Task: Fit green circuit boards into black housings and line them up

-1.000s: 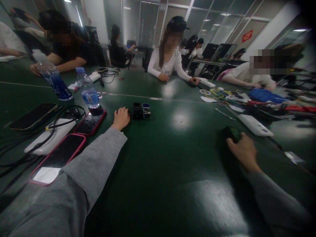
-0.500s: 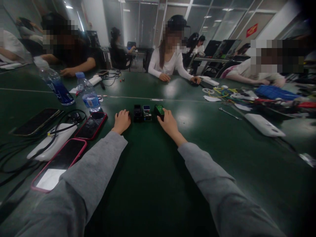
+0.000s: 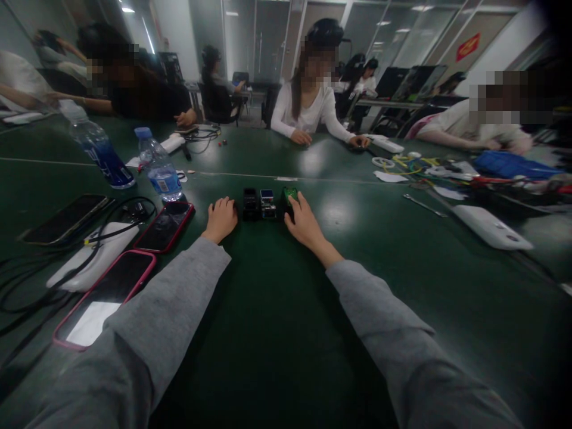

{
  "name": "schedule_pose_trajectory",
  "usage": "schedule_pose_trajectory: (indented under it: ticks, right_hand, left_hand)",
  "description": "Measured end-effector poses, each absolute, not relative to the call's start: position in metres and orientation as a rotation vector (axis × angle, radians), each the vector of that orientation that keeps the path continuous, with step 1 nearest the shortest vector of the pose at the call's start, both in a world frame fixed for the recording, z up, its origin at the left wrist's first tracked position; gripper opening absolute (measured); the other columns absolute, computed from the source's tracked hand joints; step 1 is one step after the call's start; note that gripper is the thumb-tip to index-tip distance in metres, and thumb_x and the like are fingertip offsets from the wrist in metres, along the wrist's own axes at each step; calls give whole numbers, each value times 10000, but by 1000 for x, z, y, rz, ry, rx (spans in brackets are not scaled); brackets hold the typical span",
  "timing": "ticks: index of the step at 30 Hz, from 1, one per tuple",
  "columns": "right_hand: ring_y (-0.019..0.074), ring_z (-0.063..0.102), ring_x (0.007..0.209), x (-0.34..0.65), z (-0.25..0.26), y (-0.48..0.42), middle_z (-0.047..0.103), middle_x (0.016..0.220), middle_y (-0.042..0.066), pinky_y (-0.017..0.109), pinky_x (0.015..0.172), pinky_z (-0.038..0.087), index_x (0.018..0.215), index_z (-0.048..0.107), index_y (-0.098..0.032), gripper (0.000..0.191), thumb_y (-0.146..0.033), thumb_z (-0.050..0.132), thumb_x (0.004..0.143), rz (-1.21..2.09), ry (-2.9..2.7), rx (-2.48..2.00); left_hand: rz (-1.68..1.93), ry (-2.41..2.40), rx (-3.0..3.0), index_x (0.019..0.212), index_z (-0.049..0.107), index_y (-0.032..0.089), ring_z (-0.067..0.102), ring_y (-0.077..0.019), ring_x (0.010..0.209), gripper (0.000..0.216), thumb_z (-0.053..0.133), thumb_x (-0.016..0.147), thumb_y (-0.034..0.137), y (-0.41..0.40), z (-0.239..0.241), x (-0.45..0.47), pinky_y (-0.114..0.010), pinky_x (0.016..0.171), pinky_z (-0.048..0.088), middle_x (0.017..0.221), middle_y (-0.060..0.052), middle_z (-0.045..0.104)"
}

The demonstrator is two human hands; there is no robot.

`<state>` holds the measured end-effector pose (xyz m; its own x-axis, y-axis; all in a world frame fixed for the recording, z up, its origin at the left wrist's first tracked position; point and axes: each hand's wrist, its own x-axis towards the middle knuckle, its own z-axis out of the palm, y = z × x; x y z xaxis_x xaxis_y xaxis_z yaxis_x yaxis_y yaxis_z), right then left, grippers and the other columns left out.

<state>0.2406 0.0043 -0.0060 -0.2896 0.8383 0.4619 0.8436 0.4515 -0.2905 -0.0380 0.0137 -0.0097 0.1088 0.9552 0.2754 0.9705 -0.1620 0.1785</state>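
Swung the right hand (image 3: pixel 304 226) in from far out on the right a second ago, up to the middle of the table (image 3: pixel 277 333), with a small green block (image 3: pixel 291 195) in it. Kept the left hand (image 3: pixel 221 219) in the same spot all the while.

Now pinches the green block with the right fingers, down on the table, just beside a blue-topped block (image 3: pixel 267 203) and, past that, a black block (image 3: pixel 249 203). Makes a short row of three, side by side, between the two hands. Rests the left hand palm down, fingers curled, right next to the black block. Cannot tell whether holding anything small underneath.

Looks like the step of setting the green block at the end of the row. Calls next for a soft, slow letting go, so as not to bump the others out of line.

Hard to tell whether touching the blue-topped block or standing a little apart. Hides the near side of the green block behind the right fingers. Too small and dark to make out what kind of blocks. Off to the left, well apart: a phone with a pink edge (image 3: pixel 107 286) and a water bottle (image 3: pixel 159 170).
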Motion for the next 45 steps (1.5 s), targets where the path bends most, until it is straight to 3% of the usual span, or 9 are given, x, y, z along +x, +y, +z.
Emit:
schedule_pose_trajectory:
  ticks: [3, 9, 19, 45]
  right_hand:
    - [347, 212, 1552, 241, -4, 4, 274, 1651, 203, 595, 1249, 276, 1531, 403, -70, 589, -286, 437, 983, -111, -2181, -1378]
    - [324, 351, 1483, 239, -1, 3, 422, 1570, 181, 548, 1179, 407, 1504, 428, -89, 572, -277, 458, 965, -79, -2217, -1354]
    - [353, 406, 1420, 238, -2, 3, 484, 1496, 190, 596, 1093, 452, 1449, 470, -139, 510, -313, 478, 970, -105, -2185, -1365]
    - [359, 391, 1417, 238, -4, 1, 458, 1501, 202, 583, 1137, 373, 1463, 429, -135, 526, -306, 466, 967, -174, -2182, -1347]
  left_hand:
    - [-510, -1999, -2304, 1420, 541, 86, 443, -322, 1445, 467, 354, 1018, 231, 13, -10, -38, -568, 1190, 354, 1547, -192, 506]
    - [-530, -2030, -2299, 1442, 527, 99, 428, -321, 1463, 476, 353, 1026, 250, 15, -12, -39, -564, 1205, 343, 1564, -185, 488]
    - [-532, -2041, -2310, 1442, 527, 121, 419, -320, 1467, 468, 367, 1017, 236, 14, -10, -39, -577, 1205, 332, 1571, -186, 479]
    - [-547, -2017, -2306, 1440, 529, 98, 426, -324, 1464, 473, 361, 1019, 233, 10, -8, -37, -565, 1203, 345, 1564, -189, 486]
